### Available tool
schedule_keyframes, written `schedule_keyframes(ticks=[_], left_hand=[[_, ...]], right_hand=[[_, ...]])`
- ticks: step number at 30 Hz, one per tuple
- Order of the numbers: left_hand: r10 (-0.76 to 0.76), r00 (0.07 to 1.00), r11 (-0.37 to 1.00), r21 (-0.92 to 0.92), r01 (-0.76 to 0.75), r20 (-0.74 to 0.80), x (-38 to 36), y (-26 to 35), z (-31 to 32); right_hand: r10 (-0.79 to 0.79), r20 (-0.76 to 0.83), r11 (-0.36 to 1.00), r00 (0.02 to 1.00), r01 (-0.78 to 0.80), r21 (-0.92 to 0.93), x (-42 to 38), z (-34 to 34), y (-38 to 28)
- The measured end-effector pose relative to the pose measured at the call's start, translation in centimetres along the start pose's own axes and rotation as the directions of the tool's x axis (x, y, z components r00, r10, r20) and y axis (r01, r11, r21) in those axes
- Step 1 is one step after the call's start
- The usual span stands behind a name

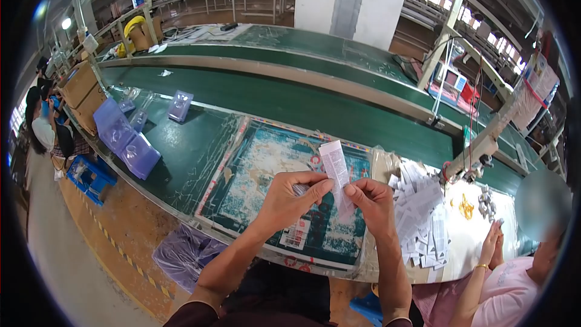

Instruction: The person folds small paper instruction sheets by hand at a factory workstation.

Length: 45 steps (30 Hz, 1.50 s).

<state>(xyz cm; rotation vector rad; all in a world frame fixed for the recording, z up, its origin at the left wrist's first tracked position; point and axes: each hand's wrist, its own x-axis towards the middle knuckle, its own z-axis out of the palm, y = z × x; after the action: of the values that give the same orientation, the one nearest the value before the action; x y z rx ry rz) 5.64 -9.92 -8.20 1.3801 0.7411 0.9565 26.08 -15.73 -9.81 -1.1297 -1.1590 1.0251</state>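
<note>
Leaflet (pixel 334 162) | narrow printed paper strip | left hand (pixel 289 201), right hand (pixel 375 204) pinching

White paper strip (pixel 334 162), green belt (pixel 284 98)

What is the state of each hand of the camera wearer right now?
Left hand: closed, pinching the printed paper strip; something pale within it cannot be identified.
Right hand: closed, pinching the same strip.

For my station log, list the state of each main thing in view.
Printed slip: held up, slanting
Left hand: pinching printed slip
Right hand: pinching printed slip
Slip pile: loose, overlapping
Purple plastic packs: bunched together
Lone purple pack: lying apart
Yellow pieces: loosely bunched
Co-worker's hands: close together
</note>
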Motion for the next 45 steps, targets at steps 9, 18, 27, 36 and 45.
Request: schedule_keyframes(ticks=[9,18,27,36,45], left_hand=[[0.633,0.774,0.668,0.511,-0.541,-0.008,3.5,2.8,-0.5],[0.663,0.737,0.629,0.437,-0.643,0.132,6.4,4.2,1.1],[0.219,0.974,0.975,0.026,-0.221,0.053,8.1,5.7,2.7],[0.301,0.939,0.943,0.096,-0.319,0.164,7.7,6.2,1.4],[0.243,0.923,0.887,0.316,-0.336,0.300,7.6,6.2,0.7]], right_hand=[[-0.137,-0.112,0.963,0.984,0.106,-0.248,4.7,-0.3,-3.8],[-0.105,-0.078,0.973,0.991,0.118,0.200,6.7,-2.1,-5.0],[-0.314,-0.194,0.949,0.929,0.310,-0.054,6.2,-1.7,-5.6],[-0.395,-0.107,0.908,0.912,0.371,-0.195,5.6,-0.9,-5.5],[-0.465,-0.160,0.882,0.871,0.440,-0.166,5.5,0.0,-7.2]])
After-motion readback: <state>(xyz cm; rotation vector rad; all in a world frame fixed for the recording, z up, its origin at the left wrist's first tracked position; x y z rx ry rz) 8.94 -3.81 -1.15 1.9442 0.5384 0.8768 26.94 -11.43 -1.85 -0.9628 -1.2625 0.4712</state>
